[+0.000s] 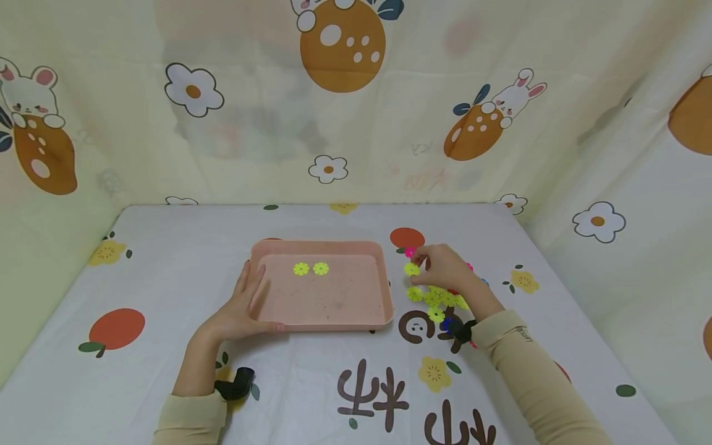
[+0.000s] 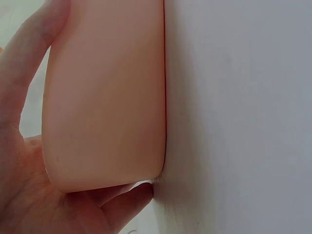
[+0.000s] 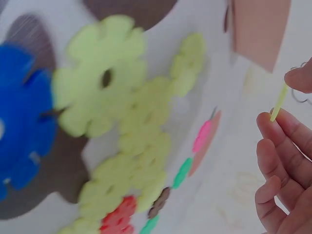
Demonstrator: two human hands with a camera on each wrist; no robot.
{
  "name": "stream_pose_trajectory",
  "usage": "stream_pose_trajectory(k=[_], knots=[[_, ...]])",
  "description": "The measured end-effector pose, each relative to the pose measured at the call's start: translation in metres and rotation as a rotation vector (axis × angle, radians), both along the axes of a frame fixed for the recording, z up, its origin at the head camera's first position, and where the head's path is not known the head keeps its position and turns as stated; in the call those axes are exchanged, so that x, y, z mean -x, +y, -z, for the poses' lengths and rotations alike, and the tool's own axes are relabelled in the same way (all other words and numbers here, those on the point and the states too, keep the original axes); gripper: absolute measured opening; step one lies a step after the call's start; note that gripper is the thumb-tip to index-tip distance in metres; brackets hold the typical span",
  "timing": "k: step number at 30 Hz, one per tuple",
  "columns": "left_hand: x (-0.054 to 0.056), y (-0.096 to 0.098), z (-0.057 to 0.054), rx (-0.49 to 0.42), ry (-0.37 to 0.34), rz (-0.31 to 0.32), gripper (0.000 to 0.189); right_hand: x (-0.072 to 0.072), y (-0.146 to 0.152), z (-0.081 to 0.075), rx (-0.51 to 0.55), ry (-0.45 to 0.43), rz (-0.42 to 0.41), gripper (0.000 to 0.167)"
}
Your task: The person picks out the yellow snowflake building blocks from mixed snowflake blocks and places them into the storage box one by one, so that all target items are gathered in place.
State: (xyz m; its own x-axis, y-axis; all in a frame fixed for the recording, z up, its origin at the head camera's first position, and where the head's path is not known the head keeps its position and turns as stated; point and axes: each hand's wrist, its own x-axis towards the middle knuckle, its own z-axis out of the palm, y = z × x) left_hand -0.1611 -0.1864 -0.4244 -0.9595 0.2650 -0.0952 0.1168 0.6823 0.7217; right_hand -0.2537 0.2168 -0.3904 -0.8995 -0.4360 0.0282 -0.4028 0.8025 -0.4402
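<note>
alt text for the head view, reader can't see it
A person's left hand holds a pink tray containing two yellow flower-shaped pieces; the right hand pinches another yellow piece near a loose, mostly yellow cluster on a white printed tablecloth.

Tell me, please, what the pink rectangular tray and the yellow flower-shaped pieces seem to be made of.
The pink rectangular tray: probably moulded plastic with a smooth, satin finish, given its rounded corners and seamless-looking walls, though coated metal is possible. The yellow flower-shaped pieces: likely thin, smooth plastic, given their even colour and notched rims.
</note>
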Motion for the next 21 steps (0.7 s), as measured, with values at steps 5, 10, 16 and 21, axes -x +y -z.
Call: stream_pose_trajectory(k=[5, 10, 16, 21], knots=[[0.000, 0.001, 0.000, 0.004, -0.002, 0.000, 0.123, -0.002, -0.013, -0.008, 0.036, 0.025, -0.029, 0.025], [0.000, 0.000, 0.000, 0.005, -0.004, 0.001, 0.123, -0.001, -0.026, -0.012, 0.060, 0.004, -0.035, 0.028], [-0.001, 0.000, -0.002, -0.003, -0.009, 0.003, 0.123, -0.001, -0.045, -0.016, 0.080, -0.001, -0.059, 0.029], [0.000, 0.000, -0.002, 0.005, -0.009, 0.000, 0.122, 0.003, -0.059, -0.015, 0.082, 0.020, -0.086, 0.029]])
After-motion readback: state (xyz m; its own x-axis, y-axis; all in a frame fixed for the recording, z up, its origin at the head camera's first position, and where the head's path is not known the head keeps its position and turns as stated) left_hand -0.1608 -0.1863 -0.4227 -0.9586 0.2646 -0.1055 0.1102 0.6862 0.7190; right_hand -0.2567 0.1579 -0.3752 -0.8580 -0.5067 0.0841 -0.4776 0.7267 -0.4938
